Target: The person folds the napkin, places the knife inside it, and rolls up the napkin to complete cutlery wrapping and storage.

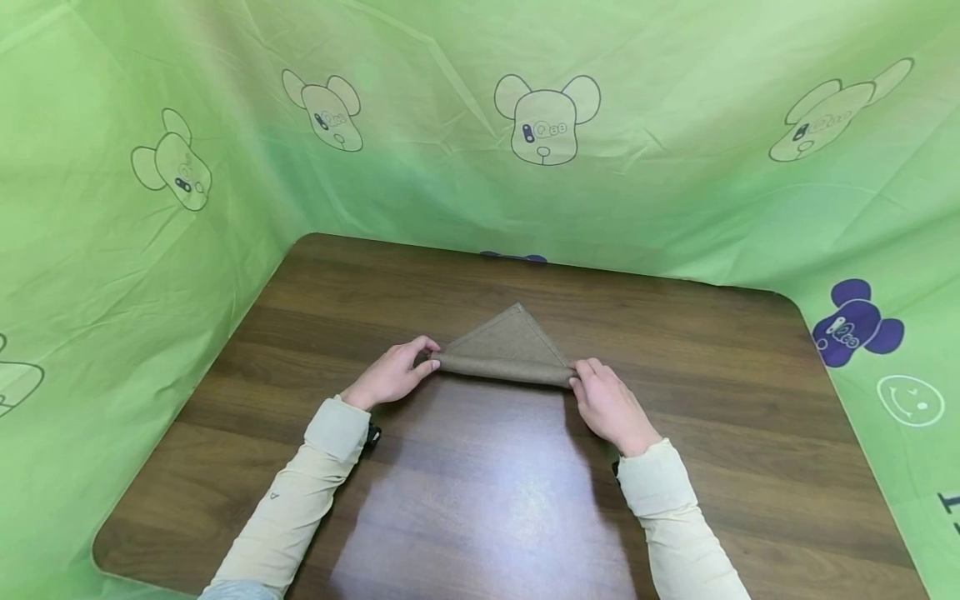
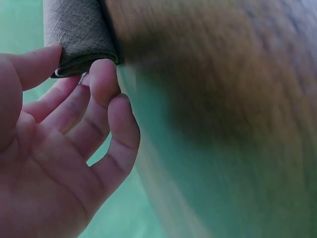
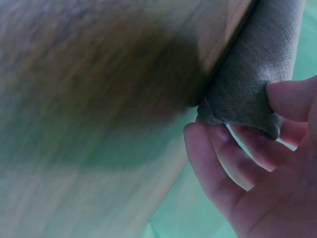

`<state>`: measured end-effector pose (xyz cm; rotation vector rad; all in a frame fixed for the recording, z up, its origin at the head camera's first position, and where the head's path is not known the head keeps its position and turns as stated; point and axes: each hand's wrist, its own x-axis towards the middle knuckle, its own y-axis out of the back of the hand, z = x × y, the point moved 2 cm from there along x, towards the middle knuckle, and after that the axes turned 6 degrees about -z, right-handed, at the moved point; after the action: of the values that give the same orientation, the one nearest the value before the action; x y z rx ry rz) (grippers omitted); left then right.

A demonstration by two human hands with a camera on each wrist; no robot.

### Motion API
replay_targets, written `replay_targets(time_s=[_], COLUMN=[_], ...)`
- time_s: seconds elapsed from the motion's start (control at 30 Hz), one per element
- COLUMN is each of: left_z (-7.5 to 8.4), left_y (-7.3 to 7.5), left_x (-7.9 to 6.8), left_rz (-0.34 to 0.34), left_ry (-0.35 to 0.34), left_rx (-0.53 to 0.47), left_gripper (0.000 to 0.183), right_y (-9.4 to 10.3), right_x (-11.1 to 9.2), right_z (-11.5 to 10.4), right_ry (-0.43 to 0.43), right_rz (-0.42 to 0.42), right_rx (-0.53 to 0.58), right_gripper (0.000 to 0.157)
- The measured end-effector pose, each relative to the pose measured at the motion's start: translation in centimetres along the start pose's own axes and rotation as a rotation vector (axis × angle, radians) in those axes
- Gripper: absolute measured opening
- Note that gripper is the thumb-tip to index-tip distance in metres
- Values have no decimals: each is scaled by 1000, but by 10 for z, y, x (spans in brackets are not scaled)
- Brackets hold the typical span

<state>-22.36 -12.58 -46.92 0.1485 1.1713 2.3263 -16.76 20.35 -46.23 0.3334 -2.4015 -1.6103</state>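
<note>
A grey-brown cloth napkin (image 1: 506, 337) lies on the table, its near part rolled into a tube and its far part a flat triangle with a stitched hem, tip pointing away. At the tube's left end, my left hand (image 1: 392, 372) pinches the cloth. Its thumb (image 2: 42, 59) rests on the roll (image 2: 79, 29) in the left wrist view, fingertips curled around the end. My right hand (image 1: 607, 402) grips the opposite end. In the right wrist view its thumb (image 3: 292, 99) presses the roll (image 3: 252, 64), and the fingers bend around the layered edge.
The dark wooden table (image 1: 712, 433) has rounded corners and a bright glare in front of the napkin. Green fabric (image 1: 420, 183) printed with bear faces hangs along the back and sides, close to the table's edges.
</note>
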Motion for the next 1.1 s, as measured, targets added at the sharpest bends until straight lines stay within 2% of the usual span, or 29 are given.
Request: replay_targets(time_s=[0.47, 0.83, 1.1], left_z=[3, 3, 1], left_y=[-4, -6, -7], left_x=[3, 7, 8], left_rz=[32, 17, 20], left_ry=[-28, 39, 47], left_rx=[46, 70, 72], left_gripper=[31, 33, 32], right_y=[0, -3, -7], right_x=[2, 4, 5], right_z=[1, 2, 2], right_ry=[6, -52, -96], right_rz=[24, -12, -43], right_rx=[11, 25, 30], right_gripper=[19, 22, 24])
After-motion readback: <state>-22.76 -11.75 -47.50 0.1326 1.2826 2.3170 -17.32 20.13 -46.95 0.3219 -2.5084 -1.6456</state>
